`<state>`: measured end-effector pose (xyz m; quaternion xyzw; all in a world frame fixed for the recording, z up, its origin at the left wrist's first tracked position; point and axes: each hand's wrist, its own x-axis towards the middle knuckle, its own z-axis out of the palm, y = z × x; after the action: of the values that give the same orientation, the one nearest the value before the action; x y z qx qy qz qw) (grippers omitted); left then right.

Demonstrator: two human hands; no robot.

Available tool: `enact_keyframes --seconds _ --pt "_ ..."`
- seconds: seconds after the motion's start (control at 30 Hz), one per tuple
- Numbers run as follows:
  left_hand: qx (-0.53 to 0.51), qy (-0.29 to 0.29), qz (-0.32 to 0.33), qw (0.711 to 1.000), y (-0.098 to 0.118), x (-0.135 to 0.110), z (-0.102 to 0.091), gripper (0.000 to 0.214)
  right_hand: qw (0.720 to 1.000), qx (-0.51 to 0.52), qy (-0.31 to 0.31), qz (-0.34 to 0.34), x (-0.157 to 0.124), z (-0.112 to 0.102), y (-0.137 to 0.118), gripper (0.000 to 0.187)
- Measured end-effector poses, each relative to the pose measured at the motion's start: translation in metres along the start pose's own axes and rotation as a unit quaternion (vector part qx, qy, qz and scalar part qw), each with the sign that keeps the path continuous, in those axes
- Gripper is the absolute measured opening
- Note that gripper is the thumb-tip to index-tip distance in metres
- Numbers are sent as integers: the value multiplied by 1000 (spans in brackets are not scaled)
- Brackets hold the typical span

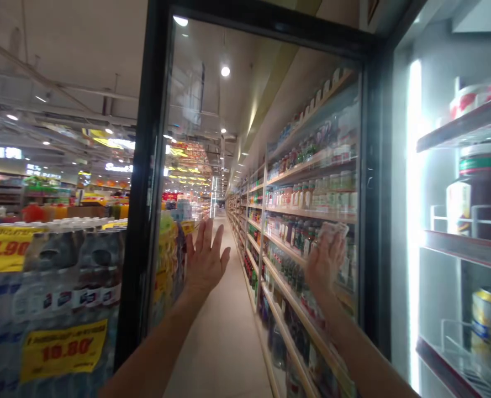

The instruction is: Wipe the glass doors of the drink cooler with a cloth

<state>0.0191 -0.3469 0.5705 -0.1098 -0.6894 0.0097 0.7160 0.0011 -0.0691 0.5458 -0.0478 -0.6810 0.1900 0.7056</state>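
"Findings on grip?"

"The left hand (206, 260) is stretched flat, gripping nothing, fingers spread, palm facing the glass door (143, 166); contact seems likely, though the view cannot confirm it."

"And the other?"

"The right hand (322, 265) holds a pale cloth (337, 228) up against the door's pane, toward its right edge, beside a lit fridge (460, 247)."

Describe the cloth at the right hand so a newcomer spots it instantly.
Find the black-framed glass door beside the lit cooler. Toward the door's right side, the right hand is raised. The cloth is the small, pale, crumpled piece at that hand; the left hand shows none.
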Motion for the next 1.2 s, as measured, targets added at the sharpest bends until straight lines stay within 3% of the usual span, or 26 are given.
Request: enact_keyframes --seconds 0.07,0.13,0.2,0.27,0.37,0.43,0.5,0.6,0.67,0.73,0.8,0.87,0.93,0.97,1.0,1.07,1.13,1.2 --pt "7 -6 3 1000 -1 0 0 57 991 19 -36 -126 -19 1 -31 56" --pt "11 -8 6 1000 -2 0 0 57 958 43 -78 -272 -37 3 -61 52" --pt "13 -9 9 1000 -4 -1 0 56 936 50 -96 -334 -38 5 -70 48" --pt "15 -7 12 1000 -4 -3 -1 55 955 26 -80 -285 -17 6 -52 46" --pt "12 -9 13 1000 -2 1 -5 53 996 -27 -29 -84 39 6 -1 51" --pt "5 -15 13 1000 -1 13 -7 53 999 -35 -3 14 69 6 20 55" --pt "1 -20 8 1000 -1 31 -9 54 999 -31 3 27 79 6 16 56" --pt "4 -10 1 1000 -5 60 -9 55 991 -7 -25 -128 61 8 -24 53" --pt "9 3 3 1000 -7 70 -9 56 958 18 -57 -280 48 9 -46 52" --pt "11 8 4 1000 -9 73 -9 56 933 26 -73 -350 50 9 -45 52" --pt "12 13 4 1000 -9 71 -10 57 959 10 -56 -278 70 8 -21 52" --pt "13 15 8 1000 -7 69 -11 58 995 -14 -19 -101 99 6 11 53" --pt "14 17 10 1000 -7 68 -10 58 999 -26 -2 35 121 5 30 56" --pt "15 19 10 1000 -7 69 -10 58 998 -26 -6 51 124 5 29 56" --pt "15 20 11 1000 -7 69 -9 58 999 -23 -15 30 122 5 22 55" --pt "15 23 12 1000 -9 69 -6 58 994 -7 -39 -100 104 8 -8 53" --pt "13 28 16 999 -11 68 -3 57 962 15 -67 -265 77 10 -42 52" --pt "13 29 18 999 -13 66 -2 56 923 30 -87 -373 61 13 -61 51"
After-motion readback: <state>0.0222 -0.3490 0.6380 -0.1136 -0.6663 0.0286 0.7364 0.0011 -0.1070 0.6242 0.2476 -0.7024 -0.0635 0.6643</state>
